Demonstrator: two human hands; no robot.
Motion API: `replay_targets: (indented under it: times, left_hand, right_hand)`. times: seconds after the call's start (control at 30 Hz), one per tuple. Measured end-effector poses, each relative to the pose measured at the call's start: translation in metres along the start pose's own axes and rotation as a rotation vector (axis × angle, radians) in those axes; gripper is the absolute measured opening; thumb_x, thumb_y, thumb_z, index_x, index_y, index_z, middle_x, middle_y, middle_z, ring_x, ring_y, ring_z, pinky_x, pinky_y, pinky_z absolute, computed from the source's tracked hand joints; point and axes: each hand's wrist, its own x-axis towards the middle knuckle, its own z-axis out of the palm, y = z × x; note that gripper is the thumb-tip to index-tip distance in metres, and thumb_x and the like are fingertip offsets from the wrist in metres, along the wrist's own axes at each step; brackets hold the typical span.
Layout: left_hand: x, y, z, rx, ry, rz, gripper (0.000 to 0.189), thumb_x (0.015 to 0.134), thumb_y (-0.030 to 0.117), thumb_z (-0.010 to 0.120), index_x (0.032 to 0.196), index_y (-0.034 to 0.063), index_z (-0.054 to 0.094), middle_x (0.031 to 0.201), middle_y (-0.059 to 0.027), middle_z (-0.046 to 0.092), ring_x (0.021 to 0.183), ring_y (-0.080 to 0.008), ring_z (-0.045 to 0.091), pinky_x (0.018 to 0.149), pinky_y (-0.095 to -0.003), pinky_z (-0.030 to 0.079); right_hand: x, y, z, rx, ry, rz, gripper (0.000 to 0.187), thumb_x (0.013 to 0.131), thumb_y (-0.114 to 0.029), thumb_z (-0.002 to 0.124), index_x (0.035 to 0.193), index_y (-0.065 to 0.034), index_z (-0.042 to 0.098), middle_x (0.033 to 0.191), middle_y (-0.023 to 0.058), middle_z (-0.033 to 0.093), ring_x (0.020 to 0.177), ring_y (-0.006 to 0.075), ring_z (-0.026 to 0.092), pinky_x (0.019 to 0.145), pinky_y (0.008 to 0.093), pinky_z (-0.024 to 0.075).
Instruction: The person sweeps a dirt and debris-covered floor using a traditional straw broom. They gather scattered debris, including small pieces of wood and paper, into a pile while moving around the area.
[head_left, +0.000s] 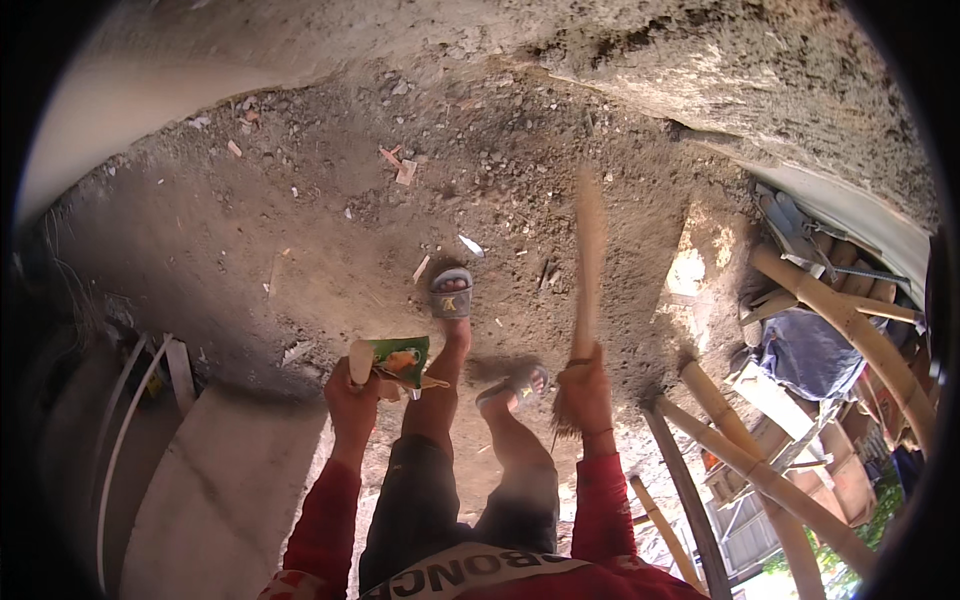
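My left hand (354, 394) is closed around a small bundle of scraps, among them a green printed packet (401, 358) and a pale, rounded piece at its left end. My right hand (586, 390) grips a long, tan, brush-like broom (589, 255). Its long part points away from me and is blurred; dark, frayed ends stick out below the fist. Beneath both hands lies a dirt floor (510, 202) with pebbles and small scraps. My feet in sandals (451, 300) stand apart between the hands.
A rough wall (675, 82) borders the floor ahead. At the right are bamboo poles (780, 480), a dark plastic bag (814, 356) and piled wood. A pale slab (225, 480) stands at the lower left beside curved white strips (131, 450). Pinkish scraps (406, 172) lie on the dirt.
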Motion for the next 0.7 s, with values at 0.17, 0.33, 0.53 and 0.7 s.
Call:
replay_targets:
  times: [0.17,0.33,0.53,0.7]
  left_hand:
    - [0.0,0.026,0.002,-0.101,0.021,-0.023,0.019,0.082,0.001,0.066,0.1,-0.0017,0.065,0.086,-0.0075,0.067,0.08,-0.0126,0.062,0.072,-0.0308,0.051]
    - [-0.026,0.025,0.006,-0.075,0.055,-0.105,0.015,0.081,0.002,0.065,0.095,-0.001,0.064,0.082,-0.0053,0.065,0.077,-0.0096,0.059,0.067,-0.029,0.05]
    - [-0.093,0.009,0.012,0.023,0.215,-0.233,0.013,0.082,0.005,0.067,0.092,-0.0006,0.062,0.077,-0.0103,0.064,0.071,-0.0168,0.061,0.065,-0.0339,0.049]
    - [-0.121,0.013,0.034,0.01,0.278,-0.265,0.012,0.08,0.004,0.068,0.088,-0.0007,0.06,0.076,-0.0173,0.063,0.071,-0.0317,0.064,0.066,-0.0407,0.049]
  right_hand:
    - [0.084,0.043,0.033,-0.181,-0.007,0.013,0.063,0.084,-0.025,0.064,0.137,-0.0023,0.039,0.094,0.0227,0.069,0.084,0.0373,0.069,0.077,0.0433,0.0549]
    - [0.02,0.014,0.049,-0.162,-0.179,0.047,0.061,0.086,-0.029,0.064,0.135,-0.0004,0.041,0.101,0.0284,0.068,0.099,0.0382,0.069,0.085,0.0456,0.0528]
    - [0.035,0.034,-0.078,-0.158,-0.019,-0.179,0.059,0.086,-0.022,0.067,0.134,0.0,0.04,0.089,0.0193,0.068,0.082,0.0326,0.069,0.073,0.0455,0.0539]
    - [0.155,-0.021,-0.057,-0.349,0.036,-0.283,0.064,0.083,-0.017,0.069,0.133,0.0046,0.036,0.093,0.021,0.068,0.08,0.0366,0.069,0.07,0.0461,0.0539]
